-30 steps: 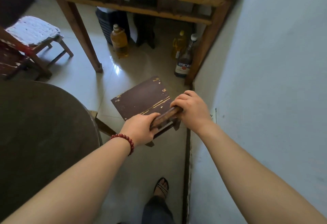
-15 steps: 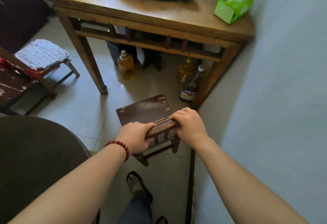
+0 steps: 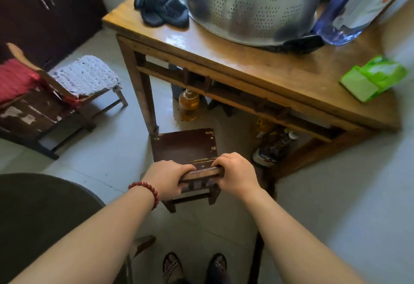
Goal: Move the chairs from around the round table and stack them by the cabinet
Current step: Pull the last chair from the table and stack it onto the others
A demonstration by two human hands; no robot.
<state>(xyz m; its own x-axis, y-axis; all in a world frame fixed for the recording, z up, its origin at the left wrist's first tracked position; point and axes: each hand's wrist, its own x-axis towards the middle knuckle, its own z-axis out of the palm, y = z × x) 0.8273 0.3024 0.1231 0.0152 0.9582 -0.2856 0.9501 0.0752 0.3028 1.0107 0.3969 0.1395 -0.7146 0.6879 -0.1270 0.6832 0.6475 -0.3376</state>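
Observation:
A small dark wooden chair (image 3: 183, 147) with a worn seat is in front of me, near the leg of the square table. My left hand (image 3: 168, 177), with a red bead bracelet on its wrist, and my right hand (image 3: 235, 173) both grip the chair's top back rail. The dark round table (image 3: 40, 221) fills the lower left. At the left stand two more chairs: one with a grey woven cushion (image 3: 87, 77) and a darker one with a red cloth (image 3: 26, 108). A dark cabinet (image 3: 44, 8) stands at the top left.
A square wooden table (image 3: 257, 70) ahead carries a metal colander (image 3: 253, 3), a dark cloth (image 3: 161, 3), a blue bottle (image 3: 354, 3) and a green tissue pack (image 3: 374, 77). Oil bottles (image 3: 189, 106) stand under it. A pale wall runs along the right. My sandalled feet show at the bottom.
My view has risen and pulled back, so the square table's top now shows. The chair stays in both hands and has shifted a little away from the wall.

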